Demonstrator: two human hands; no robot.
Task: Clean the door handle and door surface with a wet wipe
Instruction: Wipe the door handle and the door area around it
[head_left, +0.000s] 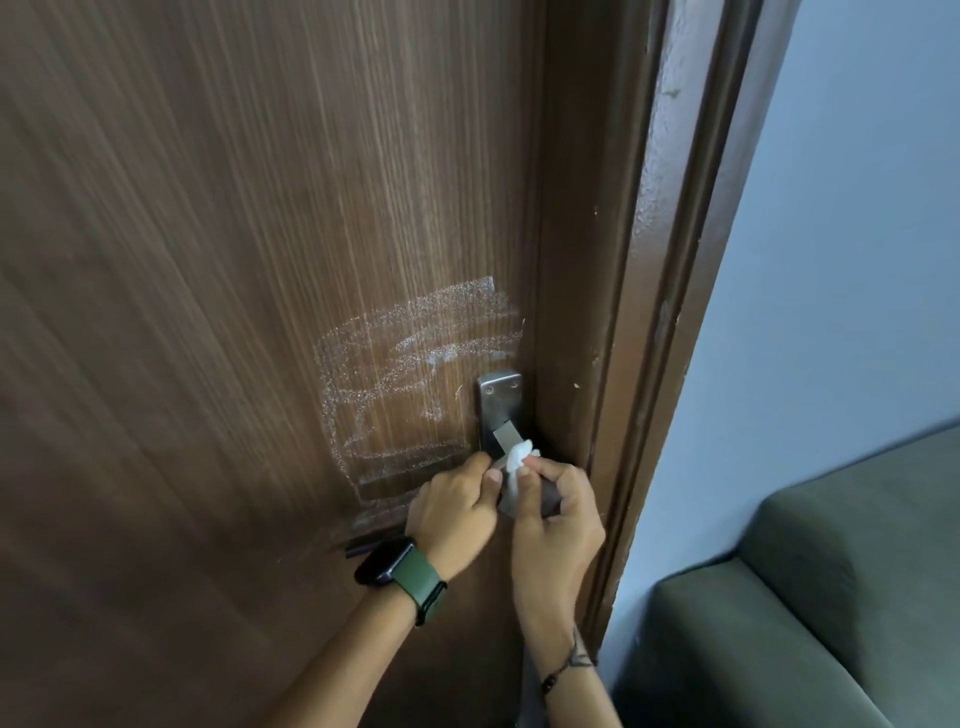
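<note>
Head view: both hands, left hand (457, 501) and right hand (553, 512), pinch the wet wipe (519, 460) at the door handle (506, 431); it may tear or slip, leaving the residue (415, 364) on the door (208, 260).

There is one brown wooden door (234, 260), with one metal handle (500, 410) on its right side. Two hands work at that handle: one left hand (454, 506) and one right hand (558, 517). One white wipe (517, 460) sits between them. One watch (402, 571) with a green strap is on the left wrist. One green sofa (831, 597) stands at the right.
</note>
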